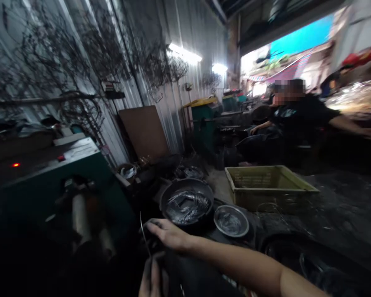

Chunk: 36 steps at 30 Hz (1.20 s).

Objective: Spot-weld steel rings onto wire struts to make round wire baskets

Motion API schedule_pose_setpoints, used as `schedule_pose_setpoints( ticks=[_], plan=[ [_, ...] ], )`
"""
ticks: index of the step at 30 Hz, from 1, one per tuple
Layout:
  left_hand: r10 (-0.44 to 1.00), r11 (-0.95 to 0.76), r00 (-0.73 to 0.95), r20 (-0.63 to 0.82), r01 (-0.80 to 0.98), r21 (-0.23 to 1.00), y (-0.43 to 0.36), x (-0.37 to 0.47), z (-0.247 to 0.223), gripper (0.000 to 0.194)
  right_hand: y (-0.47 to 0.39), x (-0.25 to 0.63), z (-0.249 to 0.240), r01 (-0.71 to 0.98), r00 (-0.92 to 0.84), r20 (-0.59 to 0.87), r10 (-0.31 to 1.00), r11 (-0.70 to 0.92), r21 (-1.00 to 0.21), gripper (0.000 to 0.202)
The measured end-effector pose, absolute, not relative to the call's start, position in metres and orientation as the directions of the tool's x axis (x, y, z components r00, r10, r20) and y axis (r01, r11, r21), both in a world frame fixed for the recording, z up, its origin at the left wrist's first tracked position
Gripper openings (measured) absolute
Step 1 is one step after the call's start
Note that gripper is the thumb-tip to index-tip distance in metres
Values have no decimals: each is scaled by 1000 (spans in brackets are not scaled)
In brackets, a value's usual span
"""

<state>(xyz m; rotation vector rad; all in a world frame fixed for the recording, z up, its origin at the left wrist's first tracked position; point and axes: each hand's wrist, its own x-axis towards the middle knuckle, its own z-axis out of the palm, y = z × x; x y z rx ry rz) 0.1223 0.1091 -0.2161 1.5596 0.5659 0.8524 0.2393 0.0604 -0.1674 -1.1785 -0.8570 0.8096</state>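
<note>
A thin curved metal wire (144,237) stands nearly upright at the lower middle. Its lower end is pinched by the fingers of my left hand (154,277), which shows at the bottom edge. Above it, my right hand (165,233) reaches in from the right, its darkened fingers closed around the upper part of the wire. Shadow hides part of those fingertips. Just beyond my right hand is a wide dark pan (164,198) holding shiny, thin metal pieces. A smaller round metal dish (246,227) with similar pieces sits to its right.
At left stands a green machine (117,206) with a protruding metal shaft (79,218). An olive plastic crate (272,190) is beyond the dish. A person in a dark shirt (306,111) sits farther back at right. Wire bundles (49,49) hang along the corrugated wall.
</note>
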Motion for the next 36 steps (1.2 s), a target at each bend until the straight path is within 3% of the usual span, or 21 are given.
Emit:
schedule_pose_setpoints(
  ticks=[2, 5, 7, 10, 16, 19, 23, 25, 28, 31, 36],
  plan=[
    [778, -94, 617, 118, -71, 993, 122, 117, -214, 47, 44, 239, -201, 284, 499, 270, 824, 139, -949, 23],
    [697, 39, 717, 13, -56, 998, 138, 121, -222, 52, 28, 234, -246, 446, 522, 281, 805, 23, -895, 32],
    [636, 79, 771, -32, -24, 997, 144, 131, -232, 51, 33, 229, -262, 434, 505, 255, 825, 12, -901, 28],
    [631, -1, 775, -31, 41, 999, 147, 137, -240, 50, 52, 223, -264, 351, 485, 250, 838, 76, -933, 18],
    [745, -309, 626, 229, 20, 951, 198, 63, -246, 54, 91, 231, -267, 123, 424, -20, 905, -80, -989, 24],
    [712, -439, 651, 264, 119, 891, 207, 5, -268, 70, 116, 241, -278, 1, 350, -111, 930, -119, -993, 30],
    [574, -643, 804, 157, 324, 694, 180, -14, -321, 97, 129, 233, -284, -100, 358, -176, 917, -150, -984, 24],
    [574, -691, 797, 188, 349, 633, 170, -1, -350, 89, 134, 226, -289, -110, 372, -180, 911, -150, -983, 21],
    [661, -661, 667, 343, 302, 687, 173, 22, -373, 78, 147, 220, -290, -106, 408, -196, 892, -167, -980, 19],
    [710, -610, 569, 416, 201, 767, 197, 36, -360, 85, 168, 222, -273, -96, 446, -177, 877, -149, -984, 18],
    [616, -719, 549, 565, 101, 687, 244, 50, -307, 84, 215, 231, -218, -75, 487, -62, 871, -29, -997, 21]
  ],
)
